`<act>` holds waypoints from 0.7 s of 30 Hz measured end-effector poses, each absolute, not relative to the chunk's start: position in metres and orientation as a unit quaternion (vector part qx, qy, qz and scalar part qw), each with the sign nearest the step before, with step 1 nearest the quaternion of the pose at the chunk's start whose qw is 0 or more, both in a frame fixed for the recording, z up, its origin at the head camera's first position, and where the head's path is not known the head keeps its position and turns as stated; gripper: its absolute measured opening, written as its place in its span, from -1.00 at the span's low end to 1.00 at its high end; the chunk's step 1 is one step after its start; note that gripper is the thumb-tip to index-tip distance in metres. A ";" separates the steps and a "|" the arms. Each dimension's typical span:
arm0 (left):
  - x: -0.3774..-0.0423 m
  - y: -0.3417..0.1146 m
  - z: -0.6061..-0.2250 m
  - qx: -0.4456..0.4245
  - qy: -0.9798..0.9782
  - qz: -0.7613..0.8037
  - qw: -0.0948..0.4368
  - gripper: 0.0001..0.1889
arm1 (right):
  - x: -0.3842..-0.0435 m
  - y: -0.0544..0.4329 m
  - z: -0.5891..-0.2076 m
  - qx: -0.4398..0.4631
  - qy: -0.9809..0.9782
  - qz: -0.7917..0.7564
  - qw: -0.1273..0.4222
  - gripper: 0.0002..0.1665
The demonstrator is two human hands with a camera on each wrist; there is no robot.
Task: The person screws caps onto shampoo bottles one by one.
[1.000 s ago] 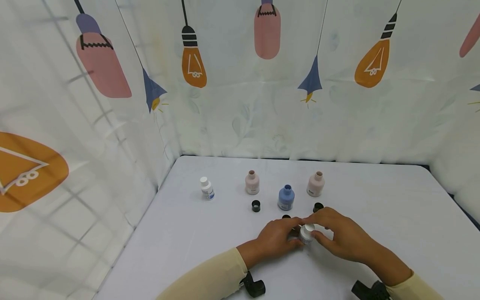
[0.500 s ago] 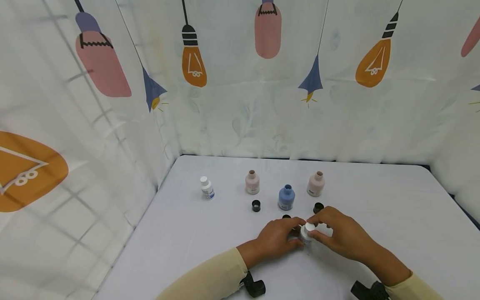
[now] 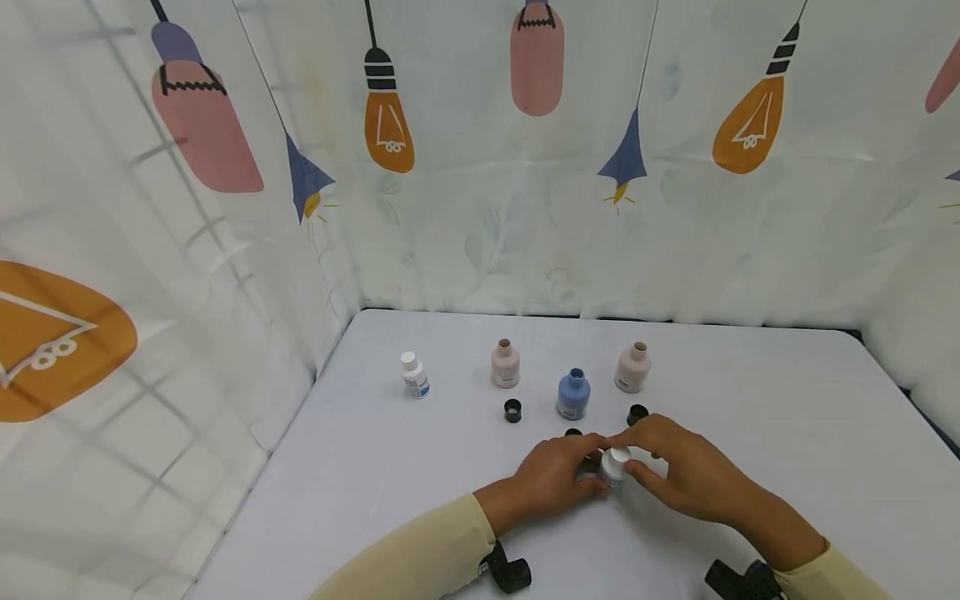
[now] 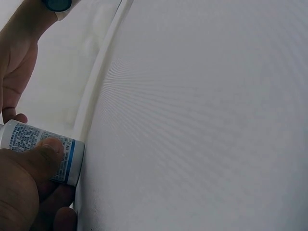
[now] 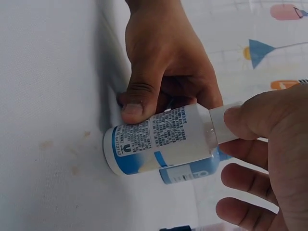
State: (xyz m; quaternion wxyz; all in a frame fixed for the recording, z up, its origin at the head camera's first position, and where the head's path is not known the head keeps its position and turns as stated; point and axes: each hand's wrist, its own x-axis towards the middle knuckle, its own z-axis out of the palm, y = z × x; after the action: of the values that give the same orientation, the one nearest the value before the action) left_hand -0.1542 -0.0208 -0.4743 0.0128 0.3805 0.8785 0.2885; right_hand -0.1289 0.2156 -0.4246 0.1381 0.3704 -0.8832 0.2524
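A small white bottle (image 3: pixel 611 478) with a printed label stands upright on the table between the two hands. My left hand (image 3: pixel 551 475) grips its body from the left; in the left wrist view the thumb (image 4: pixel 45 154) lies across the label. At the top, my right hand (image 3: pixel 690 467) holds the white cap (image 5: pixel 220 126) between thumb and fingers. The cap sits on the bottle's neck in the right wrist view, where a narrow gap shows below it. The right index fingertip is hidden there behind the cap.
Farther back stand a capped white bottle (image 3: pixel 415 379), two uncapped pink bottles (image 3: pixel 505 367) (image 3: pixel 632 371) and an uncapped blue bottle (image 3: pixel 573 397). Black caps (image 3: pixel 512 411) (image 3: pixel 637 414) (image 3: pixel 573 432) lie in front of these. Printed curtains hang behind the table (image 3: pixel 360 500).
The right thumb and index finger have shifted slightly around the cap, moving round it and back. The left hand and the bottle have stayed in place.
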 end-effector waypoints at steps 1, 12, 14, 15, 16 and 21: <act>-0.154 -0.021 -0.474 0.379 0.879 0.289 0.015 -0.45 | -0.129 0.215 -0.424 0.368 -0.885 0.248 0.139 -0.48; -0.154 -0.020 -0.475 0.372 0.879 0.297 0.026 -0.49 | -0.125 0.213 -0.424 0.318 -0.904 0.265 0.108 -0.54; -0.154 -0.021 -0.475 0.374 0.878 0.297 0.024 -0.48 | -0.126 0.213 -0.425 0.325 -0.901 0.263 0.110 -0.52; -0.154 -0.021 -0.475 0.375 0.878 0.296 0.022 -0.47 | -0.126 0.214 -0.425 0.330 -0.900 0.262 0.110 -0.50; -0.154 -0.021 -0.476 0.376 0.878 0.296 0.020 -0.46 | -0.126 0.214 -0.425 0.337 -0.898 0.259 0.112 -0.48; -0.154 -0.021 -0.476 0.377 0.878 0.295 0.018 -0.44 | -0.126 0.213 -0.423 0.356 -0.895 0.240 0.121 -0.47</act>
State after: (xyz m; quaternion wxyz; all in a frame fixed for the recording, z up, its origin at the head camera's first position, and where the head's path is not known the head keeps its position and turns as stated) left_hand -0.1539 -0.0208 -0.4759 0.0177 0.3769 0.8780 0.2945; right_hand -0.1263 0.2132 -0.4230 0.1211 0.3556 -0.8952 0.2399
